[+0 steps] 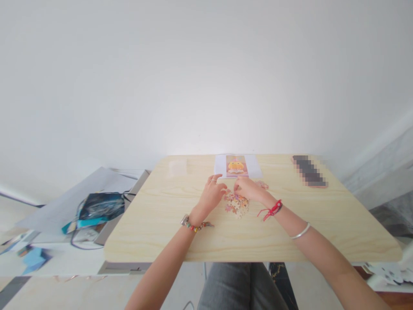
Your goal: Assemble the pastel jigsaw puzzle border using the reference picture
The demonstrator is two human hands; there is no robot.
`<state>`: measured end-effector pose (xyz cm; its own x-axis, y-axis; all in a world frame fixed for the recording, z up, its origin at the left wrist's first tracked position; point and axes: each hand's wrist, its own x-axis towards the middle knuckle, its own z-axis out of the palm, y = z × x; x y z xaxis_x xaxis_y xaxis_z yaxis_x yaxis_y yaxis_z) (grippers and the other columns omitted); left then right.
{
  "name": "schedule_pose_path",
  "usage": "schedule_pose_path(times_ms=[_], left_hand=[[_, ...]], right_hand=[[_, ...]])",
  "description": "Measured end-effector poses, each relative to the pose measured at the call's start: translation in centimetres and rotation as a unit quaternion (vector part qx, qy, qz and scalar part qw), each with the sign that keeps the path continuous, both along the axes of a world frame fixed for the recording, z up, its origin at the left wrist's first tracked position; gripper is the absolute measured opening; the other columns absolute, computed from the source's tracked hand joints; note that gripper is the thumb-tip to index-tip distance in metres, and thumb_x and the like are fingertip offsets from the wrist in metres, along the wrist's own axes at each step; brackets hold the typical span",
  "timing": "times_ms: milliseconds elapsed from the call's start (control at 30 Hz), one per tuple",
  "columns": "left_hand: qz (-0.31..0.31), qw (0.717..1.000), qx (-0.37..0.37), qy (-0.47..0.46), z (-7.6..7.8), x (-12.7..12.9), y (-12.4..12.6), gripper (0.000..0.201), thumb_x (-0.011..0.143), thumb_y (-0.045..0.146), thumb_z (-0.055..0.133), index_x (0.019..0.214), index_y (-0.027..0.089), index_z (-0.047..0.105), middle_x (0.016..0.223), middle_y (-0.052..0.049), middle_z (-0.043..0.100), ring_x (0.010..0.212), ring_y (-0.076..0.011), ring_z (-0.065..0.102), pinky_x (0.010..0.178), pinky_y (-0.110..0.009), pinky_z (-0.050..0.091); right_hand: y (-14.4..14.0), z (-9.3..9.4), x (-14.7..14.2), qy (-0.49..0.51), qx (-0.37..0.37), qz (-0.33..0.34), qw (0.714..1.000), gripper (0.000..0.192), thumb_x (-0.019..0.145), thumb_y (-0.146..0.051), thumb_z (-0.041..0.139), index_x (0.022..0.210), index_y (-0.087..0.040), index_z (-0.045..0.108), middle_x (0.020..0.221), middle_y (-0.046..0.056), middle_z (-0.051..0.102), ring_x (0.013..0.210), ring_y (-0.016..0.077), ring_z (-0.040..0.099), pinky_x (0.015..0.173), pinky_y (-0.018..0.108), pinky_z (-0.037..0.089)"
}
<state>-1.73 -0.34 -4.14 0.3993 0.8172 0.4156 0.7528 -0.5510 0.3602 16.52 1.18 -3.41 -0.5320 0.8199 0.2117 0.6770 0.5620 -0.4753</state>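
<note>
A pile of small puzzle pieces [238, 206] lies on the pale wooden table [155, 224], a bit below the middle of the frame. The left hand [211, 193] is at the left side of the pile. Its fingers are bent a little and spread, with a gap between the thumb and the first finger. The right hand [249, 189] reaches over the top of the pile, with its fingers curled down. I cannot tell if it pinches a piece, because the hand hides its fingertips. A few more pieces [262, 184] lie just beside the right hand, on its far side. Above both hands, near the middle of the frame, is a white sheet [220, 165] with a yellow and pink picture [236, 166] on it. A dark, blocky, blurred thing [309, 171] lies at the table's upper right.
</note>
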Motion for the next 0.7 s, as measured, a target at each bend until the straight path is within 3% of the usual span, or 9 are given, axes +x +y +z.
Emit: schedule_pose_path(times_ms=[133, 300, 500, 600, 700], left_hand=[[-0.003, 1.0, -0.01, -0.013, -0.1, 0.5, -0.2, 0.008, 0.073, 0.012, 0.064, 0.073, 0.019, 0.069, 0.117, -0.011, 0.051, 0.116, -0.028, 0.043, 0.096, -0.047, 0.042], [-0.002, 1.0, -0.011, -0.006, -0.3, 0.7, -0.3, 0.009, 0.074, 0.012, 0.063, 0.074, 0.019, 0.068, 0.115, -0.011, 0.053, 0.117, -0.0279, 0.043, 0.095, -0.046, 0.042], [0.022, 1.0, 0.008, -0.017, -0.6, -0.1, -0.2, 0.011, 0.074, 0.01, 0.061, 0.076, 0.019, 0.068, 0.116, -0.01, 0.053, 0.115, -0.0266, 0.046, 0.094, -0.046, 0.043], [0.02, 0.999, -0.006, -0.033, -0.2, -0.3, 0.0, 0.013, 0.077, 0.013, 0.058, 0.075, 0.019, 0.069, 0.114, -0.01, 0.056, 0.112, -0.026, 0.049, 0.094, -0.047, 0.044], [-0.008, 0.996, -0.054, -0.065, 0.8, -0.1, -0.1, 0.016, 0.082, 0.018, 0.054, 0.08, 0.02, 0.07, 0.114, -0.01, 0.056, 0.108, -0.0248, 0.053, 0.092, -0.044, 0.046]], right_hand=[[0.3, 0.4, 0.6, 0.0, -0.046, -0.014, 0.999, 0.023, 0.068, -0.004, 0.05, 0.051, -0.014, 0.061, 0.05, -0.001, 0.054, 0.048, 0.0091, 0.046, 0.05, 0.023, 0.033], [0.3, 0.4, 0.2, 0.013, -0.028, -0.016, 0.999, 0.011, 0.069, -0.009, 0.058, 0.069, -0.014, 0.068, 0.073, 0.003, 0.061, 0.063, 0.0118, 0.053, 0.058, 0.023, 0.038], [0.7, 0.8, -0.6, 0.007, -0.071, 0.004, 0.997, 0.014, 0.067, -0.003, 0.059, 0.06, -0.014, 0.065, 0.061, 0.0, 0.058, 0.056, 0.0102, 0.051, 0.056, 0.022, 0.039], [0.5, 1.5, 0.0, 0.049, -0.012, -0.013, 0.999, 0.009, 0.07, -0.01, 0.063, 0.065, -0.016, 0.065, 0.07, 0.001, 0.058, 0.068, 0.0138, 0.054, 0.064, 0.027, 0.042], [-0.5, 2.1, 0.6, 0.111, 0.097, -0.01, 0.989, 0.005, 0.076, -0.017, 0.062, 0.073, -0.019, 0.066, 0.082, 0.003, 0.056, 0.079, 0.0163, 0.054, 0.072, 0.031, 0.044]])
